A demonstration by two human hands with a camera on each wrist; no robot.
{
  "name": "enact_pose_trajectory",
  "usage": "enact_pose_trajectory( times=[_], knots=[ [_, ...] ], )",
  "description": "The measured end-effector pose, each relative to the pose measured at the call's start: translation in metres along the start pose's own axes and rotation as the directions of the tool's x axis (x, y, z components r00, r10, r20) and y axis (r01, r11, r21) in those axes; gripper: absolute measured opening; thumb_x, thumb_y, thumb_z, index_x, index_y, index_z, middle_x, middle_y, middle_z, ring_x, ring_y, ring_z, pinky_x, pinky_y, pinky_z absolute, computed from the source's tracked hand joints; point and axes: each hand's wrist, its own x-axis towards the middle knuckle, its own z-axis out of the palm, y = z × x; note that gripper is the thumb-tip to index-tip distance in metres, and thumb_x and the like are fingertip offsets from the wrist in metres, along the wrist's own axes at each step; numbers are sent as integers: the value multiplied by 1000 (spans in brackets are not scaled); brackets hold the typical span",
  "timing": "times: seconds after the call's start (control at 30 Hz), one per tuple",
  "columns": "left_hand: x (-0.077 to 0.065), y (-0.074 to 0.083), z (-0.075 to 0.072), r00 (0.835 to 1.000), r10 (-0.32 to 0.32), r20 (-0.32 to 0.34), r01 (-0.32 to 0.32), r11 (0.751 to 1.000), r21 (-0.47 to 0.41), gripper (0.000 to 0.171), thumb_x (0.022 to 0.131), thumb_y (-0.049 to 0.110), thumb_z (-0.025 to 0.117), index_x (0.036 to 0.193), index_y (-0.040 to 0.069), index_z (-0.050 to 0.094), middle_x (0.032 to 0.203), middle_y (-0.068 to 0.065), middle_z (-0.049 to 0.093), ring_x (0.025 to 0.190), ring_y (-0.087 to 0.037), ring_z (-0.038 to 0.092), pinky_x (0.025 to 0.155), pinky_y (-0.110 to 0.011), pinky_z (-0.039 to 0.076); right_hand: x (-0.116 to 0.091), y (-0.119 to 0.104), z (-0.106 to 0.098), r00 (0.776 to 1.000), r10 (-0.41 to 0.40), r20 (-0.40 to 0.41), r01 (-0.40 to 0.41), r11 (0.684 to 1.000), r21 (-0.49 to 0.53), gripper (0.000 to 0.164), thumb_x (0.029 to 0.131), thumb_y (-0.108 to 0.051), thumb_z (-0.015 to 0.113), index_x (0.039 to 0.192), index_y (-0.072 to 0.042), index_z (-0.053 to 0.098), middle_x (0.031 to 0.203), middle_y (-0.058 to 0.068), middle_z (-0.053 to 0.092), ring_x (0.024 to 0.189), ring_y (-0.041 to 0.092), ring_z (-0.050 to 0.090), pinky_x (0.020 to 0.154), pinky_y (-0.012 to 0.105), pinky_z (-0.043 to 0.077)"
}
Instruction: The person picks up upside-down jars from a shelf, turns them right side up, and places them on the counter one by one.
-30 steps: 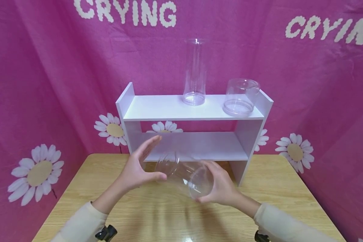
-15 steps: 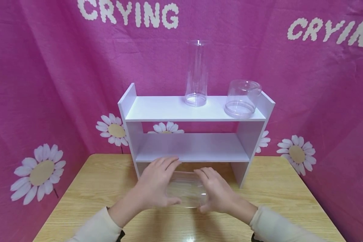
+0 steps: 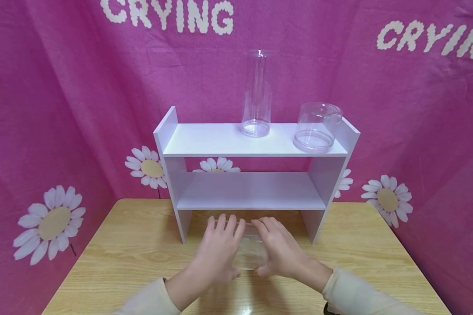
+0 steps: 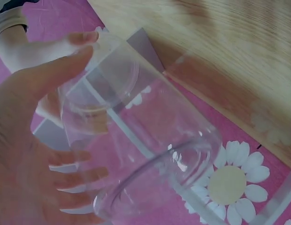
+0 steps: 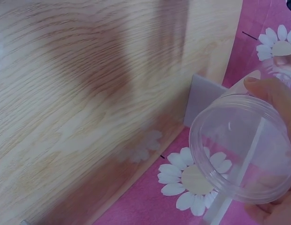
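Note:
A clear, see-through jar (image 3: pixel 249 251) lies sideways between my hands, in front of the shelf and above the table. My right hand (image 3: pixel 281 249) grips its right end, thumb below and fingers above. That end shows a round, ridged rim (image 5: pixel 244 150) in the right wrist view. My left hand (image 3: pixel 217 253) is around the left part of the jar, its thumb along the near side and its fingers over the far side. The left wrist view shows the jar's smooth rounded end (image 4: pixel 159 164). How firmly the left fingers press cannot be seen.
A small white two-tier shelf (image 3: pixel 252 190) stands on the wooden table (image 3: pixel 358 262). On its top board are a tall clear cylinder (image 3: pixel 257 96) and a short, wide clear jar (image 3: pixel 317 127). A pink curtain (image 3: pixel 82 131) with daisies hangs behind and at both sides.
My left hand has moved right, from the jar's left end to around its body. The jar has turned from slanting to nearly level. My right hand keeps its grip and is slightly lower.

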Motion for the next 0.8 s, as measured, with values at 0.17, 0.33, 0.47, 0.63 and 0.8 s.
enact_pose_trajectory(
  times=[0.17, 0.33, 0.47, 0.63, 0.8],
  knots=[
    [1, 6, 5, 1000, 2, 20, -3, 998, 59, 117, 55, 79, 71, 144, 12, 36, 142, -8, 50, 129, -28, 50, 108, -48, 44, 1, -6, -1, 1000, 0, 16, 0, 1000, 22, 106, 42, -43, 92, 127, 5, 51, 117, 10, 60, 109, 24, 56, 100, 42, 50],
    [2, 9, 11, 1000, -4, 4, 3, 997, 78, 119, 52, 78, 74, 144, 12, 37, 141, -7, 51, 127, -26, 52, 108, -46, 45, 1, -9, 0, 1000, -5, 2, 5, 1000, 11, 107, 41, -44, 93, 127, 4, 51, 117, 9, 60, 110, 23, 56, 99, 40, 50],
    [2, 10, 16, 1000, -8, -27, 10, 996, 84, 116, 51, 76, 76, 141, 14, 39, 136, -5, 54, 122, -24, 55, 104, -43, 49, 0, -10, 1, 1000, -6, -11, 6, 1000, 8, 108, 40, -43, 93, 127, 4, 51, 118, 10, 60, 111, 25, 56, 100, 41, 50],
    [2, 8, 22, 999, -17, -48, 19, 998, 58, 112, 53, 74, 76, 141, 15, 39, 134, -4, 54, 119, -22, 55, 101, -42, 50, -3, -8, 1, 1000, 2, -2, -2, 999, 41, 113, 44, -42, 94, 135, 4, 45, 126, 13, 58, 119, 27, 54, 106, 43, 46],
    [4, 3, 33, 995, -46, -90, 39, 996, -75, 110, 54, 70, 77, 140, 12, 39, 133, -6, 55, 119, -23, 55, 99, -41, 50, -6, -2, -6, 1000, -3, 29, -2, 987, 159, 123, 47, -41, 94, 146, 1, 32, 140, 15, 48, 131, 30, 45, 109, 44, 44]
  ],
)
